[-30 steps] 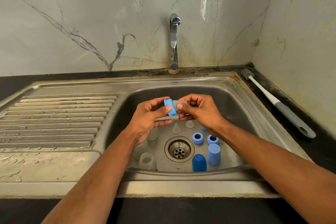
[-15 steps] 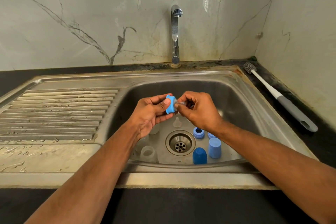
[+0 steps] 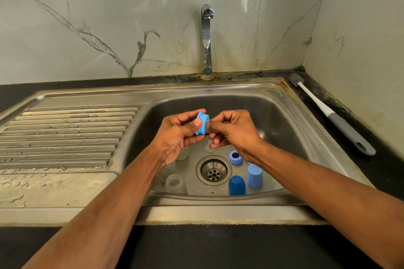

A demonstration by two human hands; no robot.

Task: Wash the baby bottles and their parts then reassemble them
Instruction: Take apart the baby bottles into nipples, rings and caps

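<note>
Head view only. Clear teat largely concealed between the two hands; only a small translucent patch visible at the right face of the blue collar ring; seating in the ring not determinable. Second clear teat on the basin floor partly covered by right-hand fingers. Clear bottle near the front wall faint against the steel; another clear bottle behind the left wrist mostly hidden. Further blue piece under the right wrist cut off, type unclear. Both forearms cropped at the bottom edge.

Left hand: fingers curled, thumb pressed on the near edge of the collar ring, forefinger over its top; ring gripped, held above the basin of the sink, behind the drain. Right hand: fingers curled tight, tips pinching the clear teat against the ring's right side.

On the basin floor, right of the drain: loose blue ring, light blue cap, dark blue cap just beside it, both upright. Tap at the back wall, no water visible. Bottle brush lying on the dark counter, right of the sink.
</note>
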